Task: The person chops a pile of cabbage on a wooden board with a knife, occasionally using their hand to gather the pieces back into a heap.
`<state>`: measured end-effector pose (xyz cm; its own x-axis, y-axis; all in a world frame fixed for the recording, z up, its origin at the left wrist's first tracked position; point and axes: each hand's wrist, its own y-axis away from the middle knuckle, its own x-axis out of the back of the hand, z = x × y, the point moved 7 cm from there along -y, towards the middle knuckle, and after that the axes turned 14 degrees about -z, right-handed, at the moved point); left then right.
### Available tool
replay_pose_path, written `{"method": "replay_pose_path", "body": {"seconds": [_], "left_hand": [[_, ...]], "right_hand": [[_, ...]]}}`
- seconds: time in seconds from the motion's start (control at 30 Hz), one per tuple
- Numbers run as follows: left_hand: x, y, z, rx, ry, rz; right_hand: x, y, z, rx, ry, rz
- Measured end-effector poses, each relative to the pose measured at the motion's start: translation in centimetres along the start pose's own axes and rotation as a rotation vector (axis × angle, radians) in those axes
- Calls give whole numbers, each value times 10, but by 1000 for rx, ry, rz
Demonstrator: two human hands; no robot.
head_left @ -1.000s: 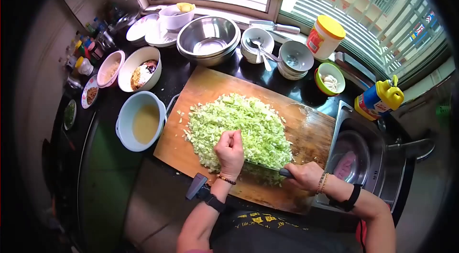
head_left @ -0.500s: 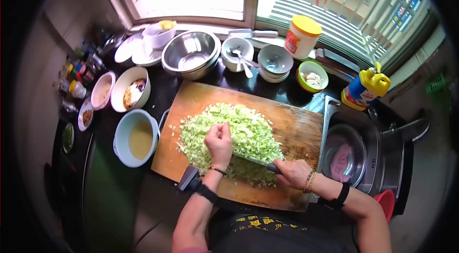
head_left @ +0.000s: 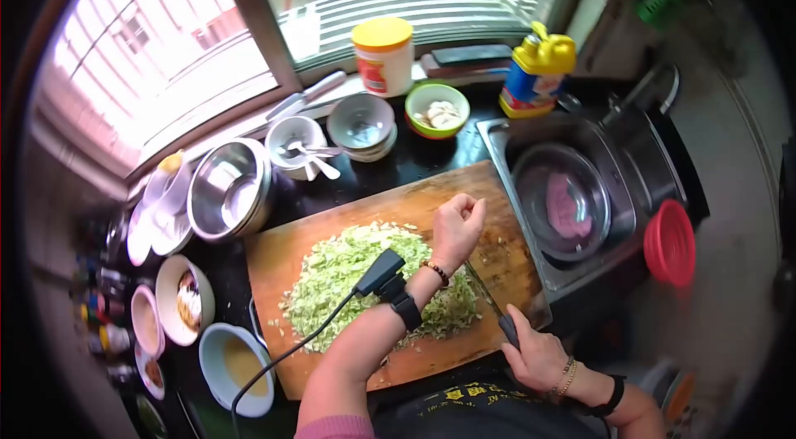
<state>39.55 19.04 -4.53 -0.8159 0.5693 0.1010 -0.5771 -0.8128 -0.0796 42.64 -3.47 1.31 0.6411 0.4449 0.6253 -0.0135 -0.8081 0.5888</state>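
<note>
Chopped pale green cabbage lies heaped on the wooden cutting board. In my right hand, at the board's lower right edge, is the black handle of a knife; its blade points up and left across the board, at the right side of the heap. My left hand is curled above the board near the blade's far end, right of the cabbage. Its fingers are closed, and whatever they may hold is too small to make out.
Right of the board, a sink holds a bowl with pink meat. A red basin stands beside it. Steel bowls, a green bowl and a yellow-capped jug line the back. A blue bowl sits at left.
The view has turned to the right. My left hand has moved from above the cabbage to its right side. The knife, still in my right hand, is now at the heap's right edge, angled more steeply.
</note>
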Motion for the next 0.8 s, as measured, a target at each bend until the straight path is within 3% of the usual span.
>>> {"method": "replay_pose_path", "body": {"seconds": [0.17,0.23,0.3,0.43,0.57,0.63,0.7,0.8], "left_hand": [[-19,7,-10,-30,-179,-144],[-21,9,-4,-57,-171,-200],[-18,4,-9,-33,-164,-191],[-17,-7,-17,5,-79,-173],[-18,5,-26,69,-191,-251],[-17,18,-8,-47,-169,-238],[-18,18,-7,-41,-178,-277],[-13,6,-6,-36,-111,-259]], "right_hand": [[-54,-18,20,-190,-66,73],[-57,-14,12,-88,-96,237],[-51,-11,8,-101,-99,274],[-20,0,-15,-141,-83,138],[-46,-7,-11,-234,-69,51],[-75,-13,3,-205,-80,128],[-73,-10,-3,-130,-60,269],[-51,-6,-11,-124,-58,244]]}}
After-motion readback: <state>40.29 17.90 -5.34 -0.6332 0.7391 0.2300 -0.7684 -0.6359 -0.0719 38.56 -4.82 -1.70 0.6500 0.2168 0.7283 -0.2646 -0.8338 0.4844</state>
